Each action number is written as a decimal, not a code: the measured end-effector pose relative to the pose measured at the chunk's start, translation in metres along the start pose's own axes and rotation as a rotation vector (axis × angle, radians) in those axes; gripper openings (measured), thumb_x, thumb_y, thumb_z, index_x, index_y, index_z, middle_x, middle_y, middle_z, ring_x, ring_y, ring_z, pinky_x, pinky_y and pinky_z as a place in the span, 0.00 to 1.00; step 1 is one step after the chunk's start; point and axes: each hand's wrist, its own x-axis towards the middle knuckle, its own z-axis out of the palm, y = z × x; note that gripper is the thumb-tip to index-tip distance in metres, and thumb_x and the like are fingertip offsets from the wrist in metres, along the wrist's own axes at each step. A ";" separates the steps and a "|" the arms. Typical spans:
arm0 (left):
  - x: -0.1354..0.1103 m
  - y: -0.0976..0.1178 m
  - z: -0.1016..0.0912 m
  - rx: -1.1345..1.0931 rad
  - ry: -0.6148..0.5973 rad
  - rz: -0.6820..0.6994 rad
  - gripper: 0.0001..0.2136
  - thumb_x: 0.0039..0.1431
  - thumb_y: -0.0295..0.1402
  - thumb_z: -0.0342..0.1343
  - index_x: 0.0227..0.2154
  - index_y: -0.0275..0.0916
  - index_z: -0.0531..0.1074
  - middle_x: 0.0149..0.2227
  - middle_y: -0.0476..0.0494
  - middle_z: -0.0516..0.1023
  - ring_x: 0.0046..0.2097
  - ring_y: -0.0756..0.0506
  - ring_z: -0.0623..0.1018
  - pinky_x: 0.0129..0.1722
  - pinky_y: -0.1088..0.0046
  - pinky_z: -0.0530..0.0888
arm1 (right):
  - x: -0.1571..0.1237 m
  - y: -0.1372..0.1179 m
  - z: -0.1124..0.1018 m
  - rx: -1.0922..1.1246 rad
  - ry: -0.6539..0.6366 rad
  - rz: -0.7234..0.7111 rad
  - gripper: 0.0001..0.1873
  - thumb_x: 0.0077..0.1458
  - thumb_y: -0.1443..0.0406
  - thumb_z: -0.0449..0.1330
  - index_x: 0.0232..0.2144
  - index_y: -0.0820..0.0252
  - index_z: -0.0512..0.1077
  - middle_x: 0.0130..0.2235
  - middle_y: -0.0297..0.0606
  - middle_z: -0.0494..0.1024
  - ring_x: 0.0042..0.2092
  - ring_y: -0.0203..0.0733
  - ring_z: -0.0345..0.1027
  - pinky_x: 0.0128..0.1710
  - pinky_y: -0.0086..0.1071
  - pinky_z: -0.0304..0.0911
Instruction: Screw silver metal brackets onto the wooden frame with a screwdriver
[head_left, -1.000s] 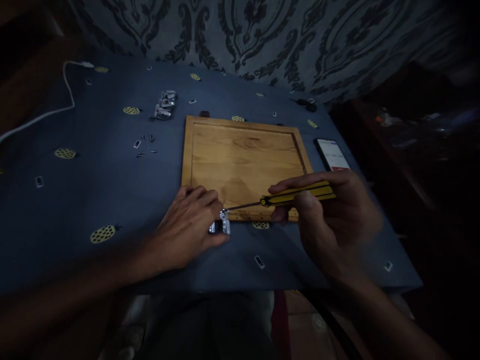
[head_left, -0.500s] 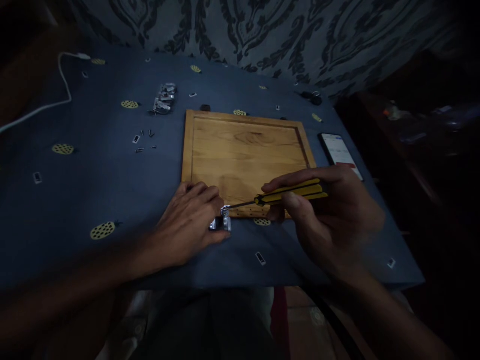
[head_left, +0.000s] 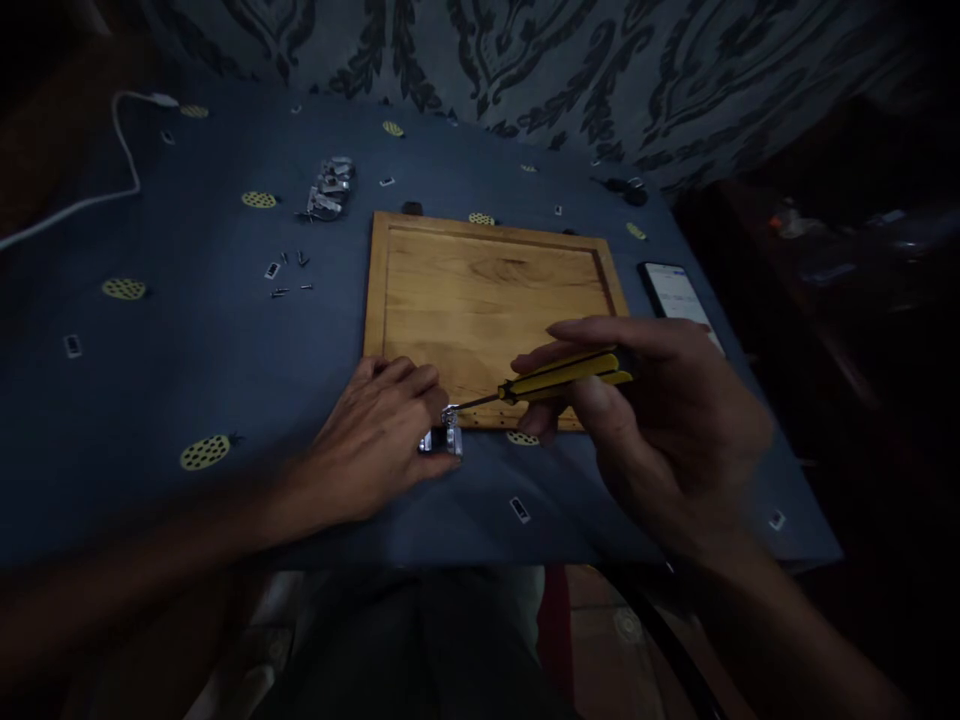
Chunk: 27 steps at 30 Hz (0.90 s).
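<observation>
A framed wooden panel (head_left: pixel 495 300) lies on the blue tablecloth before me. At its near left corner, my left hand (head_left: pixel 386 430) grips a shiny metal hinge (head_left: pixel 453 432), thumb below and fingers over the panel's edge; part of the hinge is hidden under the hand. My right hand (head_left: pixel 667 420) holds a screwdriver (head_left: pixel 566 378) by its yellow and black handle. The shaft points left, almost level, and its tip meets the hinge. The screw under the tip is too small to make out.
Several more metal hinges (head_left: pixel 330 188) lie in a group at the back left. Loose screws (head_left: pixel 302 259) are scattered left of the panel. A phone (head_left: pixel 679 295) lies to the right, dark keys (head_left: pixel 634 190) behind it. A white cable (head_left: pixel 124 150) runs along the far left.
The fingers of my right hand have loosened and shifted on the screwdriver handle, which has moved slightly left and up. My left hand stays on the hinge. The view has tilted a little.
</observation>
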 end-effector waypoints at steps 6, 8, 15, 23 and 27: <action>0.000 0.000 0.000 -0.006 0.006 -0.006 0.14 0.61 0.42 0.70 0.41 0.38 0.76 0.44 0.44 0.78 0.50 0.38 0.75 0.52 0.59 0.66 | 0.002 -0.003 0.004 -0.061 0.072 -0.003 0.05 0.64 0.59 0.67 0.41 0.50 0.78 0.42 0.34 0.84 0.25 0.33 0.73 0.24 0.32 0.74; 0.000 -0.001 0.000 -0.006 0.002 -0.008 0.14 0.61 0.42 0.70 0.41 0.38 0.76 0.44 0.44 0.78 0.50 0.38 0.75 0.52 0.59 0.66 | 0.003 -0.005 0.005 -0.002 0.070 0.036 0.05 0.63 0.58 0.68 0.40 0.50 0.78 0.41 0.34 0.84 0.24 0.34 0.73 0.22 0.32 0.73; 0.001 0.001 -0.003 -0.033 -0.030 -0.026 0.13 0.61 0.40 0.70 0.40 0.38 0.77 0.43 0.45 0.77 0.50 0.38 0.75 0.52 0.59 0.66 | 0.008 -0.007 0.003 0.113 -0.051 0.059 0.12 0.67 0.59 0.64 0.52 0.46 0.78 0.43 0.34 0.82 0.30 0.37 0.78 0.27 0.35 0.77; 0.002 0.002 -0.003 -0.058 -0.034 -0.045 0.12 0.61 0.39 0.69 0.41 0.38 0.77 0.45 0.45 0.78 0.51 0.38 0.75 0.53 0.58 0.66 | 0.016 -0.010 0.008 0.114 0.044 0.031 0.07 0.58 0.63 0.73 0.37 0.53 0.79 0.41 0.33 0.84 0.25 0.32 0.73 0.21 0.28 0.73; 0.002 0.001 -0.001 -0.052 -0.021 -0.042 0.12 0.61 0.40 0.69 0.40 0.38 0.77 0.45 0.45 0.78 0.51 0.37 0.75 0.54 0.57 0.66 | 0.016 -0.011 0.007 0.190 0.015 0.096 0.10 0.56 0.62 0.74 0.40 0.51 0.79 0.39 0.33 0.84 0.30 0.37 0.78 0.23 0.29 0.75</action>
